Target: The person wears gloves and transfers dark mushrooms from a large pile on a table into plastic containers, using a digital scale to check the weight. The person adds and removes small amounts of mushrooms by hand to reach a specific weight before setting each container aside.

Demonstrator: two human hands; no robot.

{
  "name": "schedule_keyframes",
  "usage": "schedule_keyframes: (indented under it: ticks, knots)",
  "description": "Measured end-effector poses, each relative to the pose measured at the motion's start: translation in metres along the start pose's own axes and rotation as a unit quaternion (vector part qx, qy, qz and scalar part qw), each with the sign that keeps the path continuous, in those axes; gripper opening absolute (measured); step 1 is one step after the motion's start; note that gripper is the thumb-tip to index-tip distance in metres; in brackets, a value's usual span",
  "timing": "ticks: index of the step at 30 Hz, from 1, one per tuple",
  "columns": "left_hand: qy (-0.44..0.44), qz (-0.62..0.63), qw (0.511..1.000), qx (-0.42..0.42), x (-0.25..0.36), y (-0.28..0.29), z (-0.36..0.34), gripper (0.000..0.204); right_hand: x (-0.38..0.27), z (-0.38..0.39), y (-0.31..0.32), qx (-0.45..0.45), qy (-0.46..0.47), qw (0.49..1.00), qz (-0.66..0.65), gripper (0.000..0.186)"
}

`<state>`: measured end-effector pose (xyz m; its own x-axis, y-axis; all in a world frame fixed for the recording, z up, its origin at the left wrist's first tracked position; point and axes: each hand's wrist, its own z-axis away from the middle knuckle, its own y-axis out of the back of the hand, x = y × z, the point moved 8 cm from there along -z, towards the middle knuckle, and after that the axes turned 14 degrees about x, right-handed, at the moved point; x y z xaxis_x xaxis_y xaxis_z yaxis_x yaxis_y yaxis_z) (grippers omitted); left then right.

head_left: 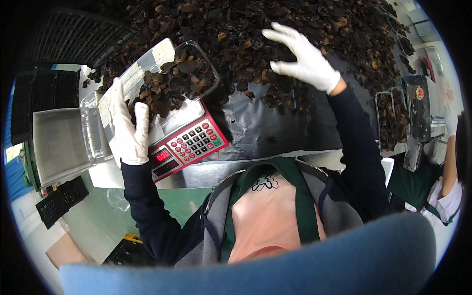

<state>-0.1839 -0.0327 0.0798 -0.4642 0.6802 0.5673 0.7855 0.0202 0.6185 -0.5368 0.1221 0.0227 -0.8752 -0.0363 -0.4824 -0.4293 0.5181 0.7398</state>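
Both my hands wear white gloves. My left hand (129, 132) is at the left end of a clear plastic tray (216, 77), its thumb and fingers apart, with dark pieces showing in the gap; whether it touches the tray I cannot tell. The tray holds a heap of black fungus (169, 84) and rests on a red and white digital scale (192, 142) with a keypad and a lit display. Over the large pile of loose black fungus (236, 42), my right hand (306, 61) is open, fingers spread, holding nothing.
Clear empty trays (61, 142) are stacked left of the scale. Black plastic crates (73, 37) stand at the far left. Dark sheeting (265, 125) covers the table before me. At the right are filled trays (388, 118), a metal device (418, 105) and another person's arm (449, 162).
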Motion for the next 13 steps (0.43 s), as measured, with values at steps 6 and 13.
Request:
schedule_keyframes:
  ticks: [6, 13]
  knots:
    - [0.069, 0.104, 0.983, 0.132, -0.007, 0.043, 0.007, 0.069, -0.021, 0.045, -0.058, -0.012, 0.007, 0.999, 0.041, 0.081]
    - [0.066, 0.015, 0.973, 0.219, -0.003, 0.111, 0.028, 0.071, -0.008, 0.002, -0.154, -0.094, 0.080, 0.992, 0.037, 0.074]
